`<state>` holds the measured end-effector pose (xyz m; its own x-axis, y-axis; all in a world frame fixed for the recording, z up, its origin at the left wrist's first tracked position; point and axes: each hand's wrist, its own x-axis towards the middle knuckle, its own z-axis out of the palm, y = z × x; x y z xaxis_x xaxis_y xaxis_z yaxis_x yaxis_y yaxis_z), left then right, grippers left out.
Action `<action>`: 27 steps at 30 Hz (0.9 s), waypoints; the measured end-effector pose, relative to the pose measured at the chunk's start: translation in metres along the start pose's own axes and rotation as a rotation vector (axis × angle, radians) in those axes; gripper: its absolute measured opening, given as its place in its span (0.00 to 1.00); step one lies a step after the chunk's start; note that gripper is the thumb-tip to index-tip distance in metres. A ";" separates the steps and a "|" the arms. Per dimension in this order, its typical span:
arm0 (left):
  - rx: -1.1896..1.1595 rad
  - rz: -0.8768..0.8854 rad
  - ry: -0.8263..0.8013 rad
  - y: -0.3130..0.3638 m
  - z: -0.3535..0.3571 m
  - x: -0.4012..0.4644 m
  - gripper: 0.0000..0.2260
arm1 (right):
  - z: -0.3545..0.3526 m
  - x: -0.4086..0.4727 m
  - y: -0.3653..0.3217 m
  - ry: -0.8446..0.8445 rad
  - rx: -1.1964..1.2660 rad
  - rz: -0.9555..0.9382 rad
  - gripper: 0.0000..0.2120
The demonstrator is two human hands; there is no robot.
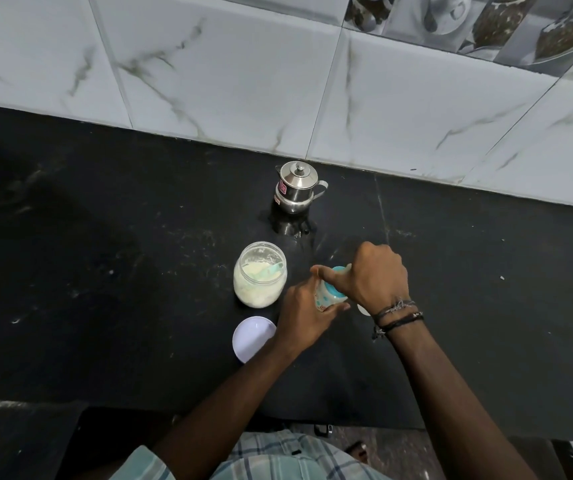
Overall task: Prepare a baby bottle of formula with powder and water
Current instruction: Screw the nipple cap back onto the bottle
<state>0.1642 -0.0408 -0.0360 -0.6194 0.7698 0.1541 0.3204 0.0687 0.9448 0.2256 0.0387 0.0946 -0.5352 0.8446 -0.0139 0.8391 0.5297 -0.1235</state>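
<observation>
A small clear baby bottle [326, 299] with a teal collar stands on the black counter [139, 271]. My left hand [304, 318] grips its body from the left. My right hand [373, 275] wraps over the teal top [338, 271] from the right. To the left stands an open clear jar of white powder [259, 275] with a teal scoop [271, 270] lying inside. The jar's white lid [252, 337] lies flat in front of it. A lidded steel water pot [295, 187] stands farther back near the wall.
A marble-tiled wall [278, 81] rises behind the counter. A small white object [364, 309] peeks out under my right wrist. The counter's front edge [208, 414] runs just above my checked shirt.
</observation>
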 end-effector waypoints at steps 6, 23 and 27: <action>-0.008 -0.008 -0.010 0.003 -0.002 -0.001 0.28 | -0.017 0.002 0.019 -0.272 -0.018 -0.194 0.30; 0.004 0.025 -0.004 0.006 -0.003 -0.003 0.27 | -0.006 0.002 0.018 -0.146 0.038 -0.138 0.22; -0.002 0.010 -0.009 0.006 -0.003 -0.003 0.28 | -0.007 -0.001 0.017 -0.133 0.016 -0.143 0.23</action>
<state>0.1659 -0.0443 -0.0301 -0.6099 0.7759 0.1610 0.3253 0.0598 0.9437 0.2407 0.0477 0.0992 -0.6579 0.7426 -0.1255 0.7525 0.6414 -0.1496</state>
